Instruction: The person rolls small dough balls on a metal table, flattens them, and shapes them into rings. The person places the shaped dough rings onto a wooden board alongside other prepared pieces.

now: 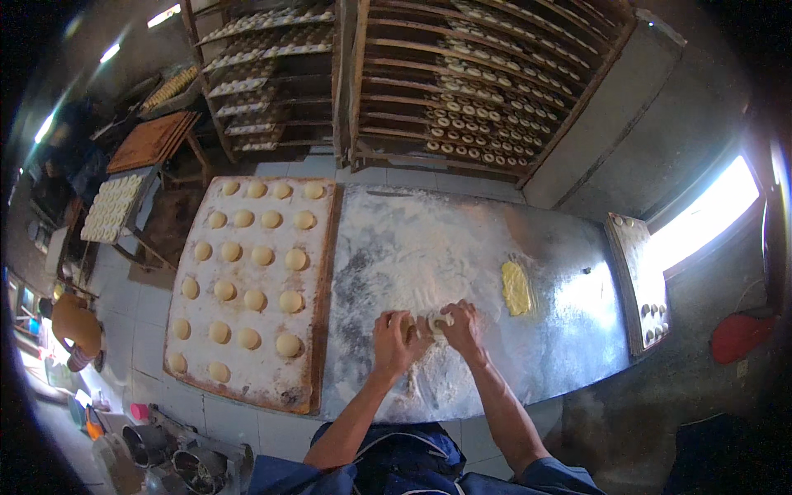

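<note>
My left hand (pixel 394 340) has its fingers curled low over the floured metal worktop (pixel 384 247); what is under them is hidden. Just to its right, my right hand (pixel 462 330) curls its fingers around a small pale piece (pixel 439 322), which looks like dough but is partly covered. A smear of yellow fat (pixel 516 289) lies to the right of my hands on the worktop. Left of them, a floured board (pixel 309 214) with a brown edge holds rows of several round dough balls (pixel 288 345).
Racks (pixel 363 99) of filled trays stand beyond. A narrow board (pixel 631 264) with dough pieces lines the worktop's right end. At left are a small table (pixel 124 231) with a tray, another person (pixel 78 326) and pots (pixel 200 469). A bright window (pixel 701 214) is at right.
</note>
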Available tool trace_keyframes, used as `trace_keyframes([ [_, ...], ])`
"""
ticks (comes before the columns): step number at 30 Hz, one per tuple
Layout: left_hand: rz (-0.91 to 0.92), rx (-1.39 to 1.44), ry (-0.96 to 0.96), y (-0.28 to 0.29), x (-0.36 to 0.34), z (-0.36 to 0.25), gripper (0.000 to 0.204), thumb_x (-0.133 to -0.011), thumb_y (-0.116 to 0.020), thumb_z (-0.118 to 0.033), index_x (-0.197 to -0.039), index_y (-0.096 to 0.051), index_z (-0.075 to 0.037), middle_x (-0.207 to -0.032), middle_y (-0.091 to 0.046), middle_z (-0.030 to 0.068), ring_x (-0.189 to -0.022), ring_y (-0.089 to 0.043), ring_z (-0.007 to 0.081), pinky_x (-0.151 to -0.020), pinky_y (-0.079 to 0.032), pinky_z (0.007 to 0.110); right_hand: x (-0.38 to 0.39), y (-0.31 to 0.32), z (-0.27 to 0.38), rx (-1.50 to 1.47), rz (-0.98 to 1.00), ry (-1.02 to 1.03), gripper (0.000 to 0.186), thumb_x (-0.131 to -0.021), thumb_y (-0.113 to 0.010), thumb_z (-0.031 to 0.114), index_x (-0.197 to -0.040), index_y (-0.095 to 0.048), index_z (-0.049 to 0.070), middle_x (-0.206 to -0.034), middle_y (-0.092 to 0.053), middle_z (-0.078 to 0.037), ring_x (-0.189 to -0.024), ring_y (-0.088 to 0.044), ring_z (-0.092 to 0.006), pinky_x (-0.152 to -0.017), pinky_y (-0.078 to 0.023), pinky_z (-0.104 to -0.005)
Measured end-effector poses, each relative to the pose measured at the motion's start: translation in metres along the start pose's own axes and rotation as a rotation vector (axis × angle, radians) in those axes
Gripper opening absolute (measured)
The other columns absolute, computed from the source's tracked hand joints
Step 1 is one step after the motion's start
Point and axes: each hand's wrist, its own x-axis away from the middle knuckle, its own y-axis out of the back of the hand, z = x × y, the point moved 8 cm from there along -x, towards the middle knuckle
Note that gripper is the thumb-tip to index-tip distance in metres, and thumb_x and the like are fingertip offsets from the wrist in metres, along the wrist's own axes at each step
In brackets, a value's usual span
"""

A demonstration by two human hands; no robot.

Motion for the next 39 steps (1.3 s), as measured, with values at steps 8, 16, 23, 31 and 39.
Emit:
trace_keyframes([
  [8,0.301,0.599,0.648,-0.040,0.052,0.007,0.038,-0.095,-0.074,-0.021,-0.123,-0.067,0.004,-0.108,-0.074,0.0131,-0.099,-0.071,0.0201,-0.088,-0.057,0.033,0.028,0.013,0.022,-0.709,0.242,-0.430,0.041,-0.079,-0.087,0.013,-0.102,-0.055,0.002,-0.083,-0.071,-0.009,-0.078,-0.068,-0.0144,-0.065,-0.053,-0.0312],
  [16,0.278,0.584,0.541,-0.022,0.043,-0.026,0.027,-0.098,-0.070,-0.013,-0.121,-0.066,0.001,-0.109,-0.073,0.0114,-0.096,-0.070,0.0173,-0.083,-0.058,0.031,0.028,0.036,0.054,-0.812,0.307,-0.307,0.062,-0.081,-0.081,0.004,-0.130,-0.041,0.002,-0.092,-0.072,-0.012,-0.084,-0.069,-0.0188,-0.076,-0.056,-0.0333],
  [23,0.220,1.274,0.754,-0.028,0.064,-0.007,0.045,-0.094,-0.071,-0.005,-0.132,-0.047,-0.007,-0.113,-0.067,0.0098,-0.103,-0.064,0.0157,-0.083,-0.055,0.030,0.038,0.011,0.075,-1.599,0.762,-0.288,0.053,-0.093,-0.059,0.018,-0.142,-0.041,0.005,-0.118,-0.064,-0.012,-0.105,-0.064,-0.0208,-0.087,-0.051,-0.0353],
  [31,0.049,1.489,0.728,-0.014,0.065,0.019,0.031,-0.099,-0.058,-0.029,-0.122,-0.044,-0.014,-0.114,-0.063,0.0127,-0.094,-0.064,0.0211,-0.071,-0.053,0.033,0.063,-0.051,0.050,-1.505,0.339,-0.502,0.040,-0.103,-0.042,0.031,-0.104,-0.065,-0.001,-0.095,-0.067,-0.014,-0.095,-0.063,-0.0270,-0.084,-0.051,-0.0388],
  [39,-0.185,1.506,0.717,-0.024,0.083,0.062,0.033,-0.104,-0.049,-0.041,-0.090,-0.046,-0.011,-0.089,-0.062,0.0099,-0.073,-0.063,0.0212,-0.055,-0.048,0.041,0.037,0.001,0.131,-0.412,0.062,0.068,0.040,-0.104,-0.044,0.027,-0.131,-0.057,-0.001,-0.083,-0.067,-0.022,-0.071,-0.062,-0.0390,-0.074,-0.051,-0.0477],
])
